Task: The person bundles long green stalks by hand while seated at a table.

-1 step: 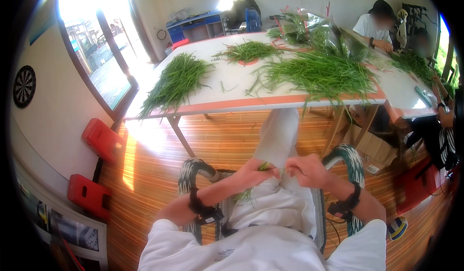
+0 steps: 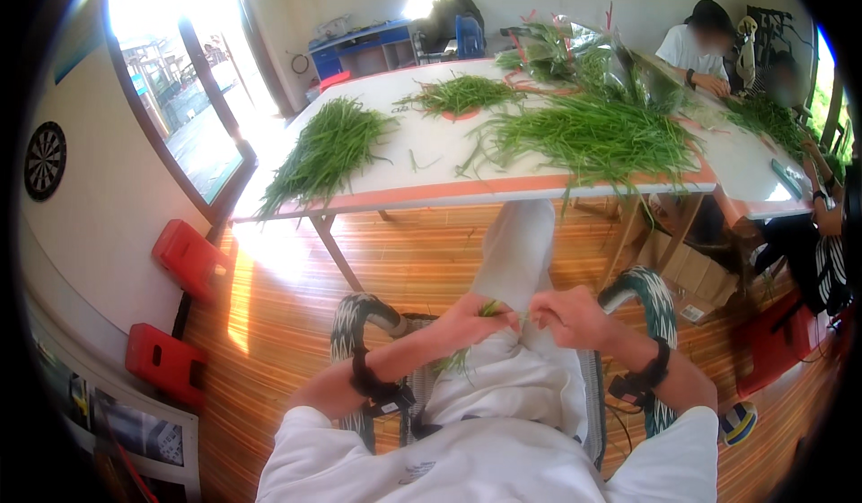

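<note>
Remote view, noted left to right. I see my left hand (image 2: 482,319) closed around a small bunch of thin green leafy stalks (image 2: 460,359). Its long axis slants through the fist: a short end above the thumb, a loose end hanging lower left over the lap. The left hand is thus nearer. The right hand (image 2: 567,314) is just right of it, fingers curled in, tips facing the left fist. A faint strand seems to lie between; I cannot tell whether the right hand grips it.

Surroundings: two red plastic stools (image 2: 190,261) well left of the hands. Beyond and left, a green stalk heap (image 2: 332,148) overhangs the front edge of the white, orange-bordered table (image 2: 440,175). A smaller heap (image 2: 462,95) is farther back; a broad heap (image 2: 593,139) sits beyond and right, clear plastic bags (image 2: 628,72) behind it. Far right, a co-worker in a white top (image 2: 678,50).

In the way: patterned armrests flank both forearms; a white-trousered leg (image 2: 516,256) extends between hands and table.
</note>
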A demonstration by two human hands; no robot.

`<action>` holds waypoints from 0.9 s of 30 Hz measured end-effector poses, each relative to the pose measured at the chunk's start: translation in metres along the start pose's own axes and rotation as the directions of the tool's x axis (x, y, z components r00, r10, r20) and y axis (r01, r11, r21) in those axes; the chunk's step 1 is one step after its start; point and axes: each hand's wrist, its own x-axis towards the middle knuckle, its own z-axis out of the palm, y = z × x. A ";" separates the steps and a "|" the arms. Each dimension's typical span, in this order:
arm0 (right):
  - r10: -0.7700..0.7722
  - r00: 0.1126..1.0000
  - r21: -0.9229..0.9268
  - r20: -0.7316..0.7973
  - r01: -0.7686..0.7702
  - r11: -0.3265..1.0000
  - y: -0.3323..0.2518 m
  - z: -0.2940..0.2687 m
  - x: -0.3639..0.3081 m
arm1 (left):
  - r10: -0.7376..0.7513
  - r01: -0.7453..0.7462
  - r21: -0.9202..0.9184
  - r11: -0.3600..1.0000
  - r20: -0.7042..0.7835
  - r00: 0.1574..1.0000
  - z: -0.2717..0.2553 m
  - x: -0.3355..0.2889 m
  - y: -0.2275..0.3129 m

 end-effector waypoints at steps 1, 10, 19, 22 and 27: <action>-0.010 1.000 -0.025 0.006 0.010 1.000 0.000 0.001 -0.001 | 0.002 -0.002 0.015 1.000 -0.003 1.000 0.000 0.001 -0.001; 0.053 0.998 -0.022 -0.034 -0.054 0.998 0.014 0.006 0.001 | -0.003 0.005 0.045 0.999 -0.030 1.000 -0.001 0.002 -0.001; 0.002 1.000 -0.097 -0.023 -0.004 0.995 0.009 0.002 0.004 | 0.011 -0.007 0.081 0.997 -0.047 0.999 -0.002 0.002 0.000; -0.098 0.995 -0.204 -0.002 0.095 0.974 0.012 0.003 0.003 | 0.004 0.002 0.102 0.995 -0.053 0.999 -0.002 0.003 0.000; -0.049 0.999 -0.169 0.007 0.049 0.984 0.009 0.005 0.003 | 0.017 -0.012 0.092 0.996 -0.054 0.998 -0.002 0.003 -0.004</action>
